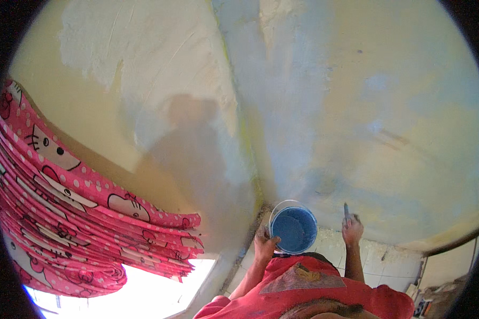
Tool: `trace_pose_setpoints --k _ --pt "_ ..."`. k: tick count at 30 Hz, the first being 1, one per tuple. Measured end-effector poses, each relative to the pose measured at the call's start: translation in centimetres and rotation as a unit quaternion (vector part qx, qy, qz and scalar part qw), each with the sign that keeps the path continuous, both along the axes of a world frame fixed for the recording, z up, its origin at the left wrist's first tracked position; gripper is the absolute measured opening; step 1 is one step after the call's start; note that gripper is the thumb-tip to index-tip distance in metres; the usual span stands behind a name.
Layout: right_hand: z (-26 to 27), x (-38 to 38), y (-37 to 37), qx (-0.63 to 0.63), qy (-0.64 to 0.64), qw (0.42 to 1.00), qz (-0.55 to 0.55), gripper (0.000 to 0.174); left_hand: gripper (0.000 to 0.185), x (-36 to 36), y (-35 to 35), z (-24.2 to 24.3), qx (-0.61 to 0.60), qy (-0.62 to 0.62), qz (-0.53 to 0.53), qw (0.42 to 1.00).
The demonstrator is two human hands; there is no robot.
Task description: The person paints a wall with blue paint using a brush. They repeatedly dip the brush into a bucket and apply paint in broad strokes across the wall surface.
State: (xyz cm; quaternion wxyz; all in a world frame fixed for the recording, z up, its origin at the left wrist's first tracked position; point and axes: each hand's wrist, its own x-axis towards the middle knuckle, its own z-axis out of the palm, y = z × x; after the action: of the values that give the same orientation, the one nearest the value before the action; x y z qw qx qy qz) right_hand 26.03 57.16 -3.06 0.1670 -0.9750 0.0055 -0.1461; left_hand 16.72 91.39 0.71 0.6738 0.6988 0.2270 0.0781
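Observation:
My left hand grips the rim of a plastic bucket, its thumb over the edge. Blue paint coats the inside of the bucket, and its thin handle is raised on the far side. To the right, my right hand is closed around a slim tool, seemingly a paintbrush, whose tip points away from me at the wall. The tip appears apart from the patchy painted wall of yellow, blue and cream tones.
A wall corner runs down ahead of me. At left, a pink patterned curtain hangs gathered over a bright window. White floor tiles lie below. Stacked items stand at the lower right.

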Motion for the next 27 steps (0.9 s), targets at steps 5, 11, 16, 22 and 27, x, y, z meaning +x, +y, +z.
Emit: trace_pose_setpoints --k 5,11,16,22,27 --pt "-5.0 -5.2 -1.2 0.012 -0.006 0.999 0.046 0.021 0.030 -1.0 0.1 -1.1 0.041 0.023 0.026 0.999" --pt "-6.4 -5.1 -0.6 0.021 0.049 0.993 0.108 0.025 0.029 -3.3 -1.2 -1.3 -0.050 0.045 0.052 0.996" --pt "-3.3 -4.5 -0.9 0.140 0.081 0.974 0.156 0.022 0.026 -5.4 -4.0 0.1 -0.109 -0.009 0.084 0.991" --pt "-2.0 -6.5 -5.0 0.181 0.123 0.961 0.168 0.021 0.023 -9.3 -8.3 0.9 -0.147 -0.034 0.116 0.982" --pt "-4.1 -10.3 -8.9 0.136 0.182 0.963 0.147 0.021 0.043 -13.3 -12.6 2.5 -0.129 -0.062 0.120 0.982"
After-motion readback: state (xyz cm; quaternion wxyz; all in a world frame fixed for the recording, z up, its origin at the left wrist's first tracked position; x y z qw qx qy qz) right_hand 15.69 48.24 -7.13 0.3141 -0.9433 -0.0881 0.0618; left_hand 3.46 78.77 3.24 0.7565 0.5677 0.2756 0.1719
